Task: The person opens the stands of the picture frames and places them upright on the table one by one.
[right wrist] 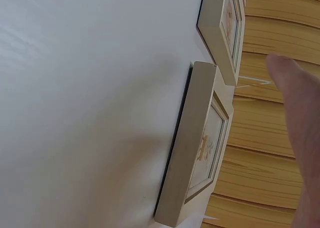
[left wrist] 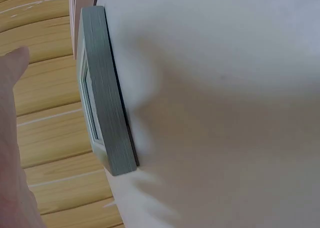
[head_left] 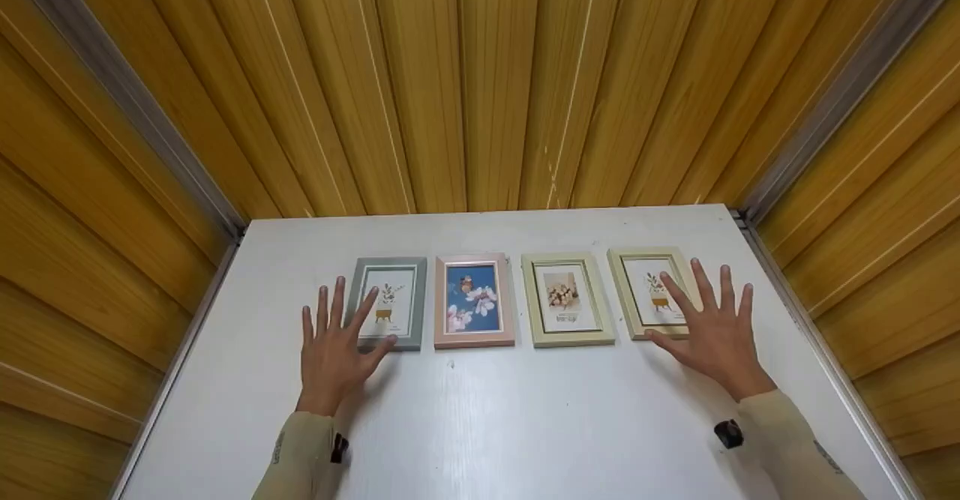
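Note:
Side by side on a white table lie a grey-green picture frame (head_left: 418,305), a pink picture frame (head_left: 475,339) with a blossom photo, and two pale yellow-green ones, the inner picture frame (head_left: 574,339) and the outer picture frame (head_left: 626,290). With fingers spread, my left hand (head_left: 337,346) hovers over the left edge of the grey-green frame. My right hand (head_left: 716,335) is spread likewise above the outer yellow-green frame's right side. Both wrist views show a gap between thumb and frame; neither hand holds anything.
The white table (head_left: 480,417) runs back to a wall of wood-patterned panels (head_left: 495,88). Grey metal rails (head_left: 150,103) stand at the corners, with more panels on both sides. Dark small devices (head_left: 728,433) sit at the wrists.

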